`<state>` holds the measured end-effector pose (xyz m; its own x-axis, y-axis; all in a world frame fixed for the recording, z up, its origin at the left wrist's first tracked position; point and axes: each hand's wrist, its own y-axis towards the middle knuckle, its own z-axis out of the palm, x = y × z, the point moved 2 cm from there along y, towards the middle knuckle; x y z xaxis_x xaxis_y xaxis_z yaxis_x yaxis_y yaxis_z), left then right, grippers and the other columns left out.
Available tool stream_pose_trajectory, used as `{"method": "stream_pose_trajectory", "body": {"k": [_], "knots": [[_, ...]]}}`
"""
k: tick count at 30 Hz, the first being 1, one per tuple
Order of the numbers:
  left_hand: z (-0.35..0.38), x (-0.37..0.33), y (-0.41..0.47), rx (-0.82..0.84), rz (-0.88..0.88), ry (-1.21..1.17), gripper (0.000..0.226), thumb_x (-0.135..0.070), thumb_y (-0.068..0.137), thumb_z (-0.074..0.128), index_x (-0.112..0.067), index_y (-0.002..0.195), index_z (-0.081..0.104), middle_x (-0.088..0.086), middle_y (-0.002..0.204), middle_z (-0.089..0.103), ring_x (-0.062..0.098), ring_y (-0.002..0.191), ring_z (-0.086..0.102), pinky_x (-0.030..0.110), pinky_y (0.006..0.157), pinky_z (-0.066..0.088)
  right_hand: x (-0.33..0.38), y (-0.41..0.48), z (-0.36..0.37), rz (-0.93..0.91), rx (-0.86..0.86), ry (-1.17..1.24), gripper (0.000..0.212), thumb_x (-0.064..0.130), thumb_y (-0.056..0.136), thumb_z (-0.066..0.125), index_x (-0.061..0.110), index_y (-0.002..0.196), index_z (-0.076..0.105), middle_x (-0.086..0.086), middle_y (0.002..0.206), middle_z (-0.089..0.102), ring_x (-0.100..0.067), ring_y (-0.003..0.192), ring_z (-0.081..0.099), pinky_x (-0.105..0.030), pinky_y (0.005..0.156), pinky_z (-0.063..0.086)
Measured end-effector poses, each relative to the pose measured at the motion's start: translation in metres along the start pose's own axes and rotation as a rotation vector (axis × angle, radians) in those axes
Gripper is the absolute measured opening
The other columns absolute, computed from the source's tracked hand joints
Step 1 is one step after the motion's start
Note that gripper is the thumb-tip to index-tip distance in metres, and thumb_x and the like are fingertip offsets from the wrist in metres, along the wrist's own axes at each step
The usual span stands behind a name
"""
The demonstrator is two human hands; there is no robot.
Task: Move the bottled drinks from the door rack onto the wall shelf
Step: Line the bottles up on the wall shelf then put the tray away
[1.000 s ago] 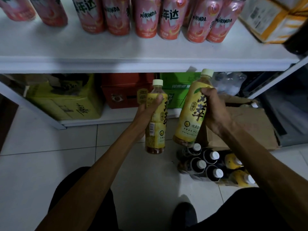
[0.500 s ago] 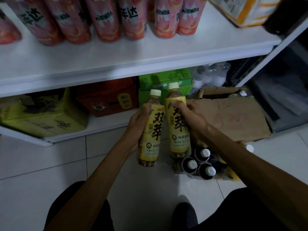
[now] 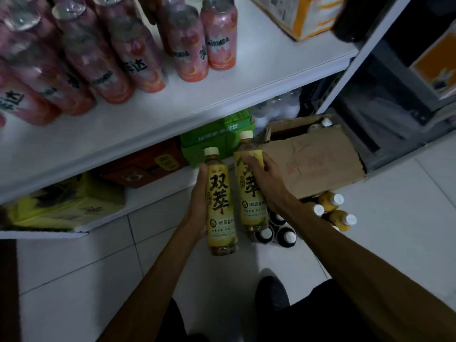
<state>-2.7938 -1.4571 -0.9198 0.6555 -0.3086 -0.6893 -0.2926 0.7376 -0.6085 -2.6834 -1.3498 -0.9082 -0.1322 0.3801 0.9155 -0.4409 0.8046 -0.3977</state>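
Note:
My left hand [image 3: 197, 203] grips a yellow-labelled tea bottle [image 3: 220, 203] with a cream cap, held upright over the floor. My right hand [image 3: 265, 181] grips a second yellow tea bottle [image 3: 249, 193] right beside it, the two bottles almost touching. Both sit below the front edge of the white wall shelf [image 3: 259, 70]. Several pink Mirinda bottles [image 3: 217, 38] stand on that shelf, filling its left and middle. On the floor under my right forearm lies a pack of more bottles [image 3: 286, 234], some dark, some yellow, with white caps.
A brown cardboard box [image 3: 313, 159] lies on the floor at right with bottles inside. Yellow [image 3: 64, 206], red [image 3: 145, 166] and green [image 3: 214, 134] cartons fill the lower shelf. A white and orange carton [image 3: 303, 13] stands on the shelf's right end. My shoe [image 3: 271, 294] rests on the tiles.
The right bottle went from tilted to upright and came alongside the left one. The view swung so the shelf and pink bottles now slant across the upper left.

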Motion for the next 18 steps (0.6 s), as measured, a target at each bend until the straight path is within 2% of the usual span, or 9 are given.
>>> {"method": "stream_pose_trajectory", "body": {"k": [4, 8, 9, 11, 13, 15, 18], "knots": [[0.036, -0.025, -0.04, 0.002, -0.053, -0.019, 0.078, -0.067, 0.072, 0.06, -0.005, 0.12, 0.054, 0.013, 0.086, 0.063, 0.023, 0.067, 0.064, 0.033, 0.063, 0.054, 0.021, -0.041, -0.007, 0.106, -0.122, 0.151, 0.025, 0.039, 0.094, 0.06, 0.031, 0.118, 0.061, 0.0, 0.106, 0.072, -0.017, 0.096, 0.07, -0.034, 0.077, 0.058], [0.056, -0.055, -0.082, -0.016, -0.066, 0.08, 0.099, -0.08, 0.059, 0.068, -0.004, 0.121, 0.059, 0.016, 0.085, 0.058, 0.026, 0.07, 0.056, 0.034, 0.067, 0.048, 0.053, -0.097, -0.032, 0.186, -0.183, 0.188, 0.019, 0.044, 0.091, 0.063, 0.042, 0.109, 0.059, 0.004, 0.112, 0.069, -0.015, 0.102, 0.067, -0.036, 0.085, 0.056], [0.062, -0.062, -0.092, -0.011, -0.07, 0.076, 0.096, -0.081, 0.056, 0.07, -0.007, 0.117, 0.06, 0.015, 0.082, 0.056, 0.026, 0.069, 0.054, 0.036, 0.067, 0.045, 0.065, -0.111, -0.039, 0.193, -0.211, 0.189, 0.022, 0.043, 0.091, 0.063, 0.041, 0.111, 0.058, 0.005, 0.114, 0.068, -0.013, 0.102, 0.066, -0.034, 0.085, 0.054], [0.076, -0.08, -0.116, -0.015, -0.054, 0.066, 0.087, -0.08, 0.057, 0.071, -0.011, 0.109, 0.064, 0.013, 0.079, 0.056, 0.025, 0.066, 0.053, 0.037, 0.069, 0.045, 0.092, -0.138, -0.055, 0.209, -0.286, 0.176, 0.03, 0.043, 0.092, 0.061, 0.034, 0.12, 0.057, 0.003, 0.116, 0.066, -0.013, 0.103, 0.064, -0.031, 0.085, 0.052], [0.094, -0.102, -0.141, -0.034, -0.037, 0.074, 0.077, -0.078, 0.06, 0.069, -0.013, 0.102, 0.065, 0.012, 0.078, 0.056, 0.024, 0.065, 0.054, 0.037, 0.07, 0.046, 0.125, -0.163, -0.066, 0.251, -0.33, 0.191, 0.048, 0.051, 0.086, 0.062, 0.024, 0.125, 0.058, -0.008, 0.116, 0.066, -0.023, 0.102, 0.066, -0.042, 0.09, 0.054], [0.114, -0.127, -0.168, -0.01, -0.014, 0.081, 0.077, -0.077, 0.064, 0.067, -0.01, 0.101, 0.061, 0.014, 0.08, 0.055, 0.025, 0.066, 0.053, 0.036, 0.068, 0.047, 0.16, -0.189, -0.071, 0.281, -0.336, 0.233, 0.064, 0.058, 0.073, 0.065, 0.017, 0.122, 0.06, -0.02, 0.112, 0.067, -0.032, 0.094, 0.067, -0.053, 0.088, 0.055], [0.153, -0.173, -0.211, 0.093, 0.021, 0.108, 0.072, -0.076, 0.068, 0.066, -0.009, 0.095, 0.061, 0.017, 0.08, 0.055, 0.027, 0.063, 0.054, 0.035, 0.064, 0.047, 0.218, -0.22, -0.073, 0.268, -0.324, 0.245, 0.064, 0.059, 0.07, 0.065, 0.013, 0.115, 0.063, -0.028, 0.106, 0.066, -0.038, 0.085, 0.066, -0.057, 0.081, 0.054]]}}
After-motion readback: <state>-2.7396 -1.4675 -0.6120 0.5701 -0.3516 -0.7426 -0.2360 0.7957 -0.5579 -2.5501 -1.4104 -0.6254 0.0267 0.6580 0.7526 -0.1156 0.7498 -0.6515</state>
